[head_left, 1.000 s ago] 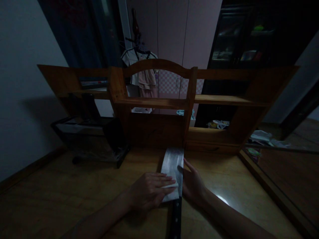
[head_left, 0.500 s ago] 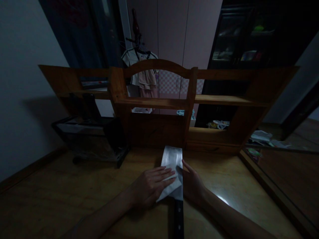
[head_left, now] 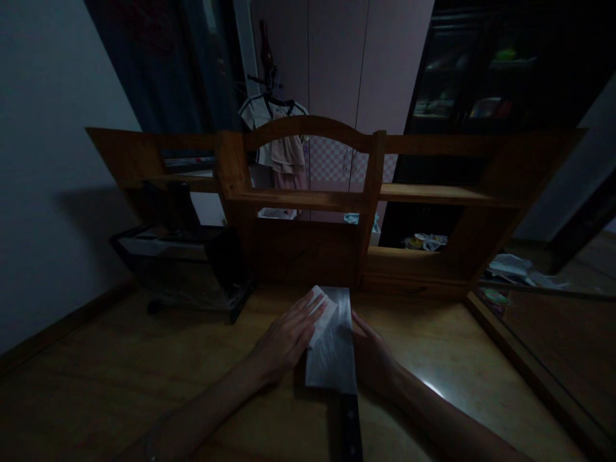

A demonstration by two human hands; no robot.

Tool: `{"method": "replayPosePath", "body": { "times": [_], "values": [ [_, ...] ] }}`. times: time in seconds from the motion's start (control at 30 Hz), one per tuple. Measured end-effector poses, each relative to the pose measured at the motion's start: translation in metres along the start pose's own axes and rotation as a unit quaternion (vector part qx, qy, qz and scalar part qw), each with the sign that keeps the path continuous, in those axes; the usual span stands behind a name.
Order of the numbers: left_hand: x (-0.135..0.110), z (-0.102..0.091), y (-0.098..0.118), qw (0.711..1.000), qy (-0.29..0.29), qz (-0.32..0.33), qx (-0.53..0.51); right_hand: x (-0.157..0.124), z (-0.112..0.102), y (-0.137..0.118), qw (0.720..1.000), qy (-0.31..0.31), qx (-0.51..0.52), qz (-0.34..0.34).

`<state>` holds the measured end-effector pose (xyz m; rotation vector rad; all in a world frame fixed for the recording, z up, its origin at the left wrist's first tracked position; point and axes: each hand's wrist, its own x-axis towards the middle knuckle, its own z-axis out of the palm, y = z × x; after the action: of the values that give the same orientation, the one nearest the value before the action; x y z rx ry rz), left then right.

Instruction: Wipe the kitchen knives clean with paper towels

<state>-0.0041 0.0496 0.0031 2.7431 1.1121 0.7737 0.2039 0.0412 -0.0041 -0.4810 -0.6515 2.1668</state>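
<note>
A cleaver (head_left: 332,359) points away from me over the wooden table, its broad grey blade facing up and its black handle (head_left: 351,427) toward me. My right hand (head_left: 373,353) grips the blade along its right edge; the thumb shows, while the other fingers are hidden beneath the blade. A folded white tissue (head_left: 321,317) lies under the fingers of my left hand (head_left: 289,333), which presses it against the upper left part of the blade. Nothing holds the handle.
At the left on the table (head_left: 202,359) stands a black knife block (head_left: 185,263) with dark-handled knives in it. A wooden shelf unit (head_left: 308,202) runs across the back. The table's raised right edge (head_left: 524,372) borders a lower brown surface.
My left hand and the tissue have slid forward and left, from mid-blade to its far end, baring the lower blade. My right hand keeps its hold on the cleaver.
</note>
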Motion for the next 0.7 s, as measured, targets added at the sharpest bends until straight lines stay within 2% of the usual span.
{"method": "replayPosePath", "body": {
  "times": [0.23, 0.37, 0.5, 0.7],
  "values": [
    [0.0, -0.012, 0.017, 0.983, -0.096, 0.148, -0.052, 0.001, -0.014, 0.002, 0.999, -0.011, 0.006, 0.031],
    [-0.001, -0.013, 0.021, 0.978, -0.102, 0.173, -0.053, 0.001, -0.019, 0.003, 1.0, -0.018, 0.007, 0.023],
    [-0.001, -0.008, 0.016, 0.989, -0.088, 0.119, -0.012, 0.003, -0.014, 0.003, 0.999, 0.0, 0.026, 0.019],
    [0.0, 0.003, 0.0, 0.999, 0.012, -0.032, 0.012, 0.001, 0.001, -0.001, 1.0, 0.004, 0.019, 0.007]
  ]
}}
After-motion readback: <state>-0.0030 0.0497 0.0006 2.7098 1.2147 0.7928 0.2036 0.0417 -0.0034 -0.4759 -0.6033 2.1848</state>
